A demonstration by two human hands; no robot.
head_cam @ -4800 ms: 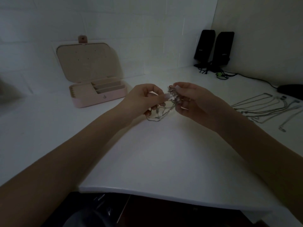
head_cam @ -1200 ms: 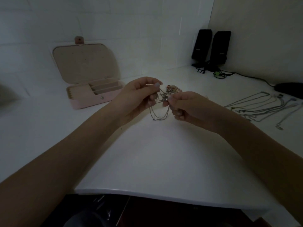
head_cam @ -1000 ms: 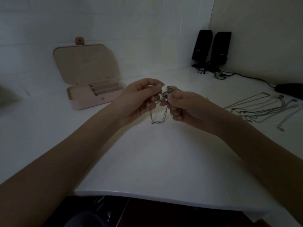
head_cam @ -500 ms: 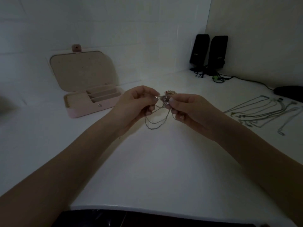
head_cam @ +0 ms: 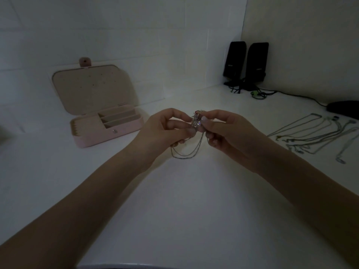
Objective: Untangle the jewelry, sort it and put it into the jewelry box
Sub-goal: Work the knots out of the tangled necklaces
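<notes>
Both hands are raised above the white table [head_cam: 184, 200], meeting at the centre of the view. The left hand [head_cam: 165, 129] and the right hand [head_cam: 227, 131] each pinch the tangled jewelry [head_cam: 196, 121] between thumb and curled fingers, so both grips are closed on the same cluster.

The tangled jewelry consists of a compact knot of small, shiny pieces (at least one round, reflective element faces the camera) held at fingertip level. Several thin silver-toned chain loops [head_cam: 186, 152] hang from the knot in shallow arcs below the hands. Whether the lowest loop touches the table cannot be determined. Individual links and clasps are too small to distinguish in the dim light.

The jewelry box [head_cam: 108, 131] stands on the table to the left of the hands, well apart from them. It is pink, with its lid [head_cam: 93, 88] open and tilted back toward the wall. The beige interior shows a ribbed roll section at the left and long divided compartments at the right.

To the right, a group of separated necklaces [head_cam: 314, 136] lies stretched out on the table. Two black speakers [head_cam: 246, 63] stand in the far corner, with cables [head_cam: 258, 93] at their base.
</notes>
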